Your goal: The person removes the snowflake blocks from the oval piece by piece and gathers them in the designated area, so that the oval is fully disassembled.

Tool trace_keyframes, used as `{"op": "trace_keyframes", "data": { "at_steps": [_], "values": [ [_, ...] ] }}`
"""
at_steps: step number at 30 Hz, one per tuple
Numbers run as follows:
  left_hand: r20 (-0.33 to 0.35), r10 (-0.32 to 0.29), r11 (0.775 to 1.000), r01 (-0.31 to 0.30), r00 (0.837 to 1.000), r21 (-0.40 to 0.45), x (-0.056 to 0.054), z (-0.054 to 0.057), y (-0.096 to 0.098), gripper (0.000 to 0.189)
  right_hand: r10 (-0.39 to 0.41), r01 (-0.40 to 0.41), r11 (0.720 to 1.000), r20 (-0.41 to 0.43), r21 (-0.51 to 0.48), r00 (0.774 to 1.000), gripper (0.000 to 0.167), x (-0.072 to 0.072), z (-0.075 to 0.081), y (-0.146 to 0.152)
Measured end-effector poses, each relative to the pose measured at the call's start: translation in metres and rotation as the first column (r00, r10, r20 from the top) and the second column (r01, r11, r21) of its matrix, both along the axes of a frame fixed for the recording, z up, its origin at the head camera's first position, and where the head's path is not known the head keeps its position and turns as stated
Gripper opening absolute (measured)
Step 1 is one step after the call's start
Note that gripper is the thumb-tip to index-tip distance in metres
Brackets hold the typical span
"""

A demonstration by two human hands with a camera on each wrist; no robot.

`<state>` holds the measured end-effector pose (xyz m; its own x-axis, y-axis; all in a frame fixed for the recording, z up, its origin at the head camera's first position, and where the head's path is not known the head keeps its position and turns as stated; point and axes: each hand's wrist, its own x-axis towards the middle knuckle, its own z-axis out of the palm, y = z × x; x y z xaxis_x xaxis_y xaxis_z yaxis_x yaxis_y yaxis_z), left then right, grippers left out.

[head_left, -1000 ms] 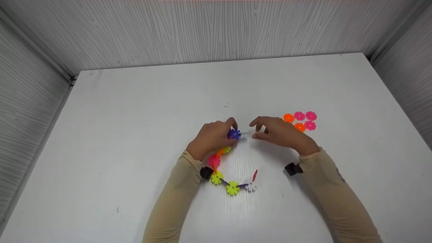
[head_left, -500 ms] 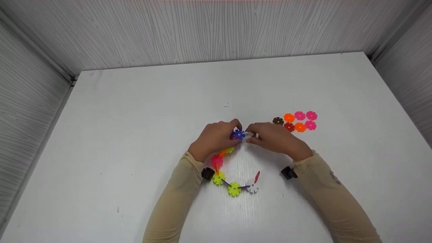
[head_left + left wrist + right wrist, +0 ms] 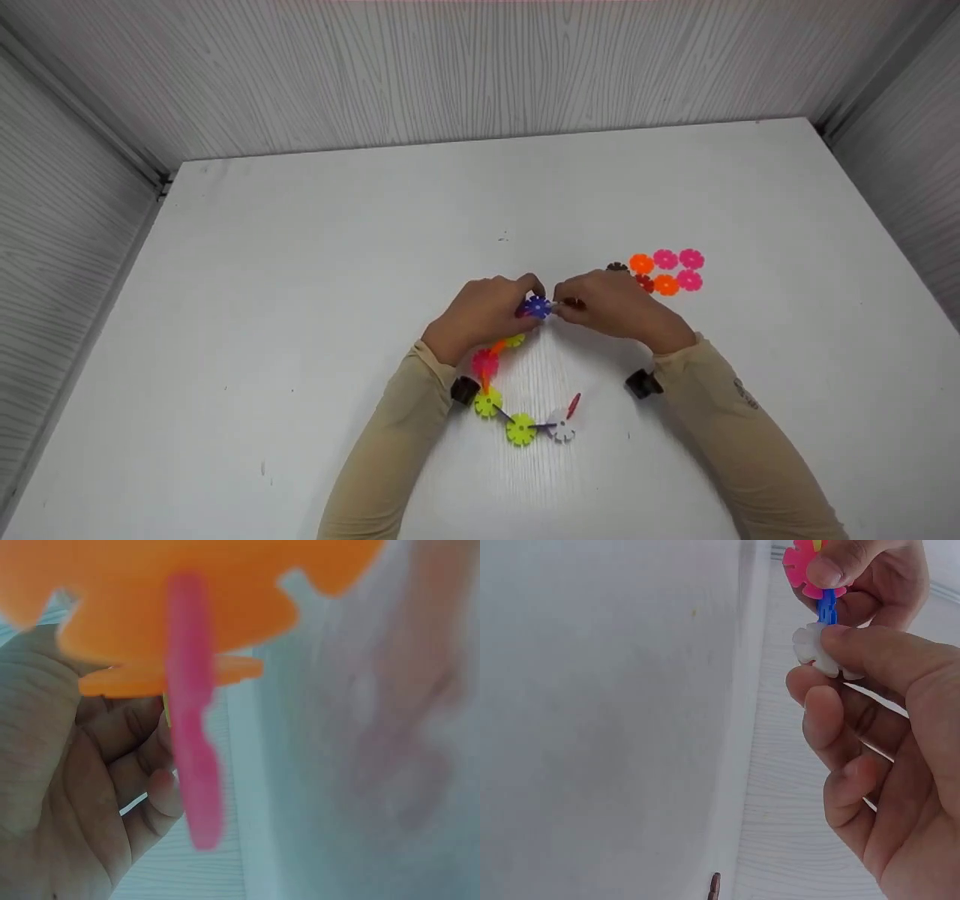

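Observation:
My left hand (image 3: pixel 491 313) grips the upper end of a chain of notched interlocking discs. In the right wrist view its thumb presses a pink disc (image 3: pixel 798 571), joined to a blue disc (image 3: pixel 826 609). Between thumb and forefinger, my right hand (image 3: pixel 616 307) pinches a white disc (image 3: pixel 810 645), which meets the blue one edge to edge. From the left hand the chain curves down past a pink disc (image 3: pixel 485 364) and yellow discs (image 3: pixel 521 430) to a white disc (image 3: pixel 562 426) with an upright red disc (image 3: pixel 574 406). An orange disc (image 3: pixel 187 607) looms close in the left wrist view.
Loose discs lie in two rows beyond my right hand: orange (image 3: pixel 666 285), pink (image 3: pixel 691 259), red (image 3: pixel 644 283) and a dark brown one (image 3: pixel 617 267) partly hidden by the hand. The white table (image 3: pixel 337 225) ends at a wood-grain wall (image 3: pixel 480 67).
My right hand has moved left from beside the white disc and now pinches it. My left hand, still gripping the chain, has shifted slightly right and nearer, and the chain with it.

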<state>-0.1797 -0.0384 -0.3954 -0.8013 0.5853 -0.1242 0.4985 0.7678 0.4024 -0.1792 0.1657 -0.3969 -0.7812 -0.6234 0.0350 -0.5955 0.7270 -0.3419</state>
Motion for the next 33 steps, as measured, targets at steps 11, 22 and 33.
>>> {"op": "trace_keyframes", "data": {
  "at_steps": [11,22,33],
  "values": [
    [0.017,0.021,1.000,-0.021,1.000,0.005,-0.001,0.000,-0.002,0.043,-0.025,0.027,0.999,0.045,-0.043,0.999,0.009,-0.003,-0.002,0.004],
    [0.028,0.067,0.998,-0.066,0.997,-0.021,-0.006,-0.002,-0.013,0.040,-0.126,0.134,0.990,0.181,-0.033,0.975,0.014,-0.016,0.000,0.026],
    [0.039,0.077,0.997,-0.076,0.996,-0.018,-0.006,0.001,-0.014,0.041,-0.245,0.270,0.961,0.281,-0.055,0.928,0.029,-0.026,-0.001,0.044]
  ]
}}
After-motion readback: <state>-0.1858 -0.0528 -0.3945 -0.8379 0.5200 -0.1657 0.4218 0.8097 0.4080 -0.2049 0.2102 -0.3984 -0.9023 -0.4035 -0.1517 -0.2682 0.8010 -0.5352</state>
